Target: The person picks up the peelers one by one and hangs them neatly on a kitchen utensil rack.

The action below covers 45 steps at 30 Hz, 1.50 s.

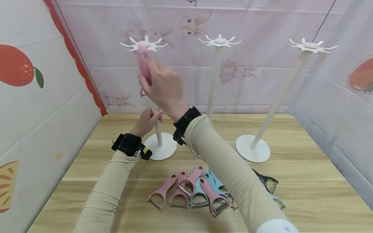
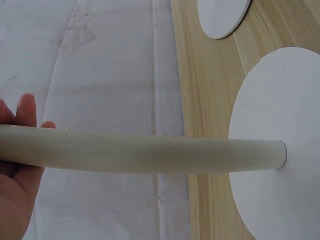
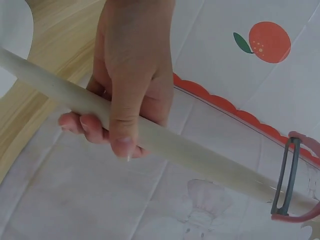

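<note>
My left hand (image 1: pixel 143 123) grips the pole (image 1: pixel 157 132) of the left white stand, low down above its round base (image 1: pixel 167 149). Fingers and thumb wrap that pole (image 3: pixel 195 159) in the right wrist view too. Up at the stand's hooked top (image 1: pixel 144 44), my right hand (image 1: pixel 166 85) pinches a pink peeler (image 1: pixel 142 61) by its handle, hole end upward. The peeler's handle overlaps the near hooks; whether it touches them I cannot tell. Its metal blade (image 3: pixel 286 177) crosses in front of the pole at the right edge of the right wrist view.
Two more white hooked stands rise behind: a middle one (image 1: pixel 215 74) and a right one (image 1: pixel 279 90). Near the table's (image 1: pixel 87 194) front lies a pile of pink peelers (image 1: pixel 166 187), blue peelers (image 1: pixel 199 194) and a black peeler (image 1: pixel 266 179), partly under my right forearm.
</note>
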{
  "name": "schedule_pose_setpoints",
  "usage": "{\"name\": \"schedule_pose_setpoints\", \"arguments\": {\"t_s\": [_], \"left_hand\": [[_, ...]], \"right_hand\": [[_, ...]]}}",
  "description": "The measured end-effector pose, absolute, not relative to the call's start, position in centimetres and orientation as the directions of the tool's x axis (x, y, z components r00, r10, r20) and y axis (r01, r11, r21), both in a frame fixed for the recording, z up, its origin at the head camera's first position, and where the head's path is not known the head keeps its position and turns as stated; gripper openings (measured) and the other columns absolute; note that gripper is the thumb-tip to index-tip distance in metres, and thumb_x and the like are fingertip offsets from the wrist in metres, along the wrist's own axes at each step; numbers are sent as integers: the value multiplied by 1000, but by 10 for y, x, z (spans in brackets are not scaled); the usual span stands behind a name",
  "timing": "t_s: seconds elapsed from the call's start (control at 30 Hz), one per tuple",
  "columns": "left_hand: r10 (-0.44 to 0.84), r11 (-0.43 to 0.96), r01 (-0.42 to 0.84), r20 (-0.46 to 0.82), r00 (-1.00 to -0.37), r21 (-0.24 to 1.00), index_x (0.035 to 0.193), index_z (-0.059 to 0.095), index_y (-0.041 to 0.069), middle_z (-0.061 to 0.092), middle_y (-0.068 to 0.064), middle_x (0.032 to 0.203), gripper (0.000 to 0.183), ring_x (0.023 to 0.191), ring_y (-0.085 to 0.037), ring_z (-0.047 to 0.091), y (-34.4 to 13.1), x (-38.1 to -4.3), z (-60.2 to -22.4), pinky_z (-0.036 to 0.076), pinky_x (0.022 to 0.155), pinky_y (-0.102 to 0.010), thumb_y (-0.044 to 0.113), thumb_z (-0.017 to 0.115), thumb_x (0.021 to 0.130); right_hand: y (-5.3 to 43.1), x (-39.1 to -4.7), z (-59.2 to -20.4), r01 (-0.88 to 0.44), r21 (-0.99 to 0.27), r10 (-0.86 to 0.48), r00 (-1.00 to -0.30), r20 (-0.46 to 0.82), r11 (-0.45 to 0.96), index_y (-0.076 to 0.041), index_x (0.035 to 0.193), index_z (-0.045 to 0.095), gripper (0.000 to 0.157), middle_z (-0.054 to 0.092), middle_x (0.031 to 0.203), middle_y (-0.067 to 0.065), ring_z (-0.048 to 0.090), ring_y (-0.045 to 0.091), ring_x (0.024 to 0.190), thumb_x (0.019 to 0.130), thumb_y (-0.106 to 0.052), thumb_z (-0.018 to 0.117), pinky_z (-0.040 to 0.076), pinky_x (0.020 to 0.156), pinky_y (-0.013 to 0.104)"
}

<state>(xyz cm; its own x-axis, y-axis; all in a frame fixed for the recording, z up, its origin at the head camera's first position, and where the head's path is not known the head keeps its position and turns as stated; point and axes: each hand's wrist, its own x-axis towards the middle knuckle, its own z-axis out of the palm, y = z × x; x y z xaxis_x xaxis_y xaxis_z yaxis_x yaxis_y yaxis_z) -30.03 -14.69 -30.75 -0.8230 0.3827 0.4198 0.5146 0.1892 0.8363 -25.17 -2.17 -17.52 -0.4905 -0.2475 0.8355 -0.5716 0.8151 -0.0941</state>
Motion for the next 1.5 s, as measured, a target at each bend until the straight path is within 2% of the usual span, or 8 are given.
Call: {"name": "schedule_pose_setpoints", "arguments": {"t_s": [0.2, 0.37, 0.63, 0.87, 1.07, 1.2, 1.3, 1.5], "left_hand": [[358, 230, 462, 367, -858, 856, 90, 45, -14, 52, -8, 69, 17, 69, -15, 51, -146, -296, -304, 39, 78, -39, 2, 40, 95], [334, 317, 452, 348, -876, 834, 92, 46, -5, 49, -6, 80, 11, 76, -18, 46, -146, -295, -302, 38, 75, -33, 4, 41, 95], [313, 288, 431, 341, -886, 855, 101, 44, -5, 47, -9, 85, 15, 77, -15, 46, -153, -309, -320, 38, 73, -28, 8, 43, 95], [354, 224, 459, 367, -860, 860, 90, 43, -10, 50, -29, 79, 16, 77, -39, 52, -147, -296, -307, 39, 78, -43, 3, 38, 97], [346, 207, 444, 359, -867, 872, 91, 44, -4, 53, -20, 77, 15, 75, -32, 55, -153, -315, -323, 41, 79, -42, 8, 39, 98], [337, 221, 420, 335, -880, 880, 93, 44, -4, 52, -20, 78, 14, 76, -30, 55, -152, -312, -319, 41, 81, -42, 9, 39, 98], [332, 223, 414, 331, -883, 882, 93, 43, -5, 51, -25, 80, 14, 78, -38, 54, -149, -304, -312, 40, 82, -46, 7, 39, 98], [329, 244, 416, 329, -885, 876, 94, 42, -7, 50, -28, 81, 14, 81, -42, 52, -146, -292, -303, 39, 81, -43, 6, 39, 97]], "right_hand": [[-15, -246, -193, -643, -98, -274, -453, 848, 759, -4, 80, 56, 22, 57, 68, 4, 52, 15, 54, 88, -25, 55, 40, 48, 24], [-5, -237, -217, -695, -78, -306, -412, 858, 715, -4, 81, 57, 16, 56, 73, 5, 46, 15, 50, 86, -18, 56, 37, 44, 25], [4, -218, -261, -704, 0, -445, -449, 775, 710, -7, 82, 59, 14, 56, 67, 1, 43, 11, 43, 84, -20, 58, 32, 38, 22], [8, -198, -304, -701, 31, -631, -620, 465, 712, -11, 82, 59, 17, 50, 57, -4, 44, 8, 46, 85, -28, 60, 31, 38, 22], [5, -191, -330, -673, -66, -669, -740, 72, 737, -13, 77, 59, 17, 48, 59, -5, 44, 8, 48, 84, -28, 62, 35, 40, 23], [4, -188, -344, -665, -115, -674, -736, -64, 738, -14, 75, 59, 17, 44, 58, -7, 42, 8, 50, 83, -27, 63, 33, 42, 22], [1, -185, -353, -677, -113, -686, -717, -123, 727, -15, 72, 56, 19, 40, 57, -7, 39, 8, 51, 83, -27, 64, 30, 43, 21], [-6, -176, -369, -703, -122, -710, -672, -212, 701, -15, 78, 61, 12, 49, 64, -7, 43, 7, 55, 85, -24, 61, 34, 47, 21]]}}
